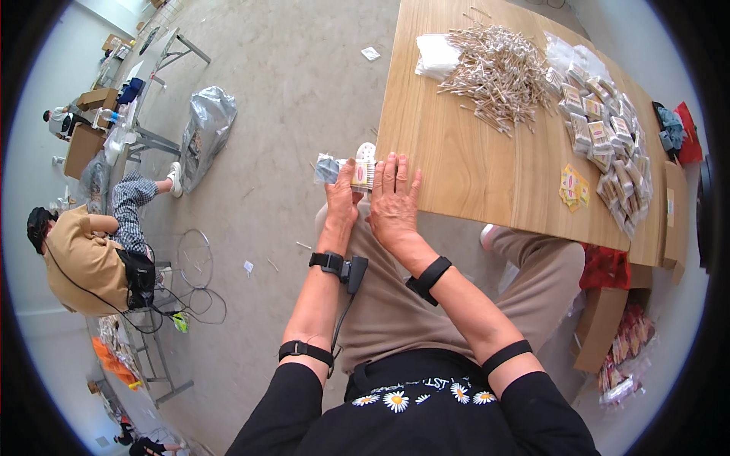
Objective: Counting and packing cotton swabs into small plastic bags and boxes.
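Observation:
Off the left edge of the table, my left hand [342,199] is closed around a small clear pack of cotton swabs [360,175], which has a printed label on its front. Loose clear plastic [327,169] sticks out at the pack's left end. My right hand [394,201] lies nearly flat with fingers stretched out, touching the pack's right end by the table edge. On the wooden table [449,167] is a heap of loose cotton swabs [498,76]. A stack of white plastic bags [437,57] rests against its left side.
Many filled swab packs [601,137] are piled at the table's right, near several yellow cards [574,188]. Below stands an open cardboard box [601,327]. A grey plastic sack [207,133] is on the floor at left. Another person [87,258] sits by a far-left table.

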A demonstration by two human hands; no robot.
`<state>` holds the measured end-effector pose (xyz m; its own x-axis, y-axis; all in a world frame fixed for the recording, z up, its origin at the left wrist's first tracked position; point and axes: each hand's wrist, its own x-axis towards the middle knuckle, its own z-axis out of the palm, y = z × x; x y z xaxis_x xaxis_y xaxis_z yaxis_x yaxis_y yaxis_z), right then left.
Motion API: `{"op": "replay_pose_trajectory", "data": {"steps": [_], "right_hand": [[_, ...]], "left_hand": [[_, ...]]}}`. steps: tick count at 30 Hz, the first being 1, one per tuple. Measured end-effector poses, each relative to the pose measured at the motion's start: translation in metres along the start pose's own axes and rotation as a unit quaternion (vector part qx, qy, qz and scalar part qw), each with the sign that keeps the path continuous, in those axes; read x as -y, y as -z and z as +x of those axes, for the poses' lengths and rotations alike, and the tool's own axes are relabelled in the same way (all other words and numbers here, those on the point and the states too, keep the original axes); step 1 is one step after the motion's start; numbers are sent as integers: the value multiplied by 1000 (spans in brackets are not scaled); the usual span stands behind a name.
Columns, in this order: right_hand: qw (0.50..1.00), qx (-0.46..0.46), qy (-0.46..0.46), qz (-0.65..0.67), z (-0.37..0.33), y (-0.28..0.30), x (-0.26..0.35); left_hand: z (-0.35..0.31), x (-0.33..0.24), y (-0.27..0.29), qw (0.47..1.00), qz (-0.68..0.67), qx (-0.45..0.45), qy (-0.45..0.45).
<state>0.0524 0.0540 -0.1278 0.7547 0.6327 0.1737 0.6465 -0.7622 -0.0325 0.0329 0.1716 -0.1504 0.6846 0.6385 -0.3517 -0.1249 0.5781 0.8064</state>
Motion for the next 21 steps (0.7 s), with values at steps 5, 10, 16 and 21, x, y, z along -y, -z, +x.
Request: {"op": "replay_pose_trajectory", "data": {"steps": [5, 10, 16, 21], "right_hand": [[968, -29, 28, 246, 2, 14, -45], [990, -59, -54, 120, 61, 14, -115], [996, 24, -87, -3, 132, 17, -154], [996, 59, -64, 28, 121, 19, -176]], "left_hand": [[-11, -22, 20, 985, -38, 61, 159], [-54, -41, 15, 962, 153, 72, 216], [-83, -58, -21, 928, 314, 157, 126], [-73, -55, -55, 908, 383, 145, 84]]}}
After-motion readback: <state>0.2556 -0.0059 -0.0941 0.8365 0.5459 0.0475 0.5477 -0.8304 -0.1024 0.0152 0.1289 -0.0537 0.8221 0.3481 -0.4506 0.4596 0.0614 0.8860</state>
